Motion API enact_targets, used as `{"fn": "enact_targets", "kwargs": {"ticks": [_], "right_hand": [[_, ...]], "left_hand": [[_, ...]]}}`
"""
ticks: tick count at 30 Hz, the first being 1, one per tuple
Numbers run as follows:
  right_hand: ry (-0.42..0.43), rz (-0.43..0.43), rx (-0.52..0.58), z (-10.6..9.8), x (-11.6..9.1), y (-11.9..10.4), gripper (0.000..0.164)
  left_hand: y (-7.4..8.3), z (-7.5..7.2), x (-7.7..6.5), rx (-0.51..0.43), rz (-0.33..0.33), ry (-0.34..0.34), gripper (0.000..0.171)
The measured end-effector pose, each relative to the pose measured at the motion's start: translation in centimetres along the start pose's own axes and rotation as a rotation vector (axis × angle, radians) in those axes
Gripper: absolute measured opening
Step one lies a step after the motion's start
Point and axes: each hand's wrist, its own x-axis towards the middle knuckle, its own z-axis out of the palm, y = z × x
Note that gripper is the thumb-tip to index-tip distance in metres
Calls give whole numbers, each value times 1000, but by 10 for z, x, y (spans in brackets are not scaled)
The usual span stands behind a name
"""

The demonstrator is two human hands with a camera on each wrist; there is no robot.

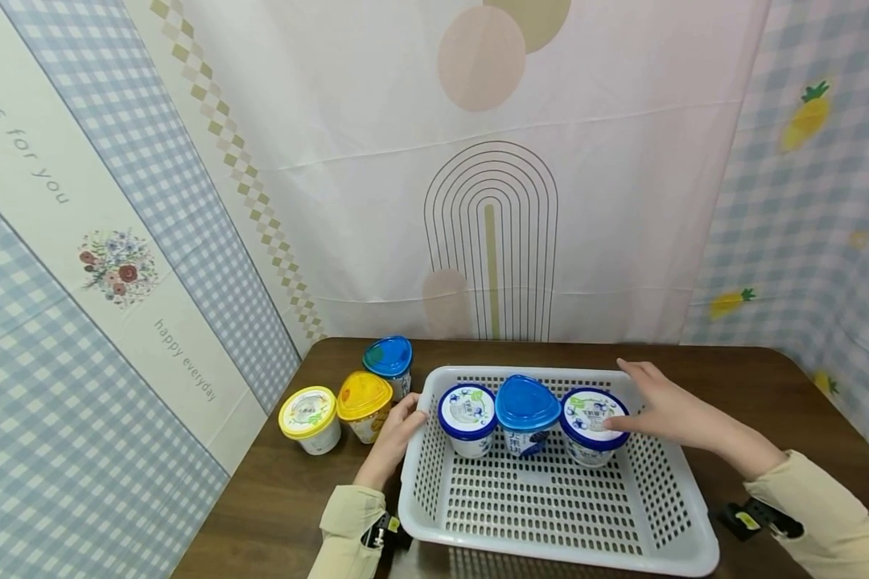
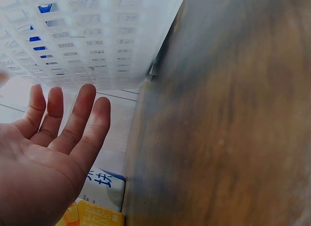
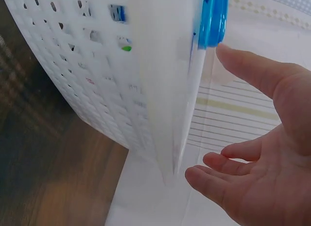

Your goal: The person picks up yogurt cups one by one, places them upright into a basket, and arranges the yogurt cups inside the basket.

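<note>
My right hand (image 1: 662,410) is over the right side of a white plastic basket (image 1: 681,559), fingers spread, thumb overlapping the lid of a white tub (image 1: 586,402) with a dark blue rim. A similar tub (image 1: 467,410) stands in the basket's left part. Between them is a cup (image 1: 527,402) with a blue rounded-triangle lid. At the left rim, my left hand (image 1: 394,438) has its fingertips against the basket. In the left wrist view its fingers (image 2: 80,109) are loosely bent beside the perforated wall. The right wrist view shows that hand with nothing in its grasp.
Left of the basket on the brown table (image 1: 253,498) stand a yellow-lidded round tub (image 1: 308,414), a cup with a yellow triangular lid (image 1: 364,394) and a blue-lidded cup (image 1: 389,356). A printed curtain (image 1: 369,201) hangs behind the table.
</note>
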Motion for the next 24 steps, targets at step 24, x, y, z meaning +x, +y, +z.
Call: {"fn": "enact_targets", "kwargs": {"ticks": [24], "right_hand": [[133,141,22,-3,-21,36,90]], "left_hand": [[3,-1,1,4,-2,-26,28]]}}
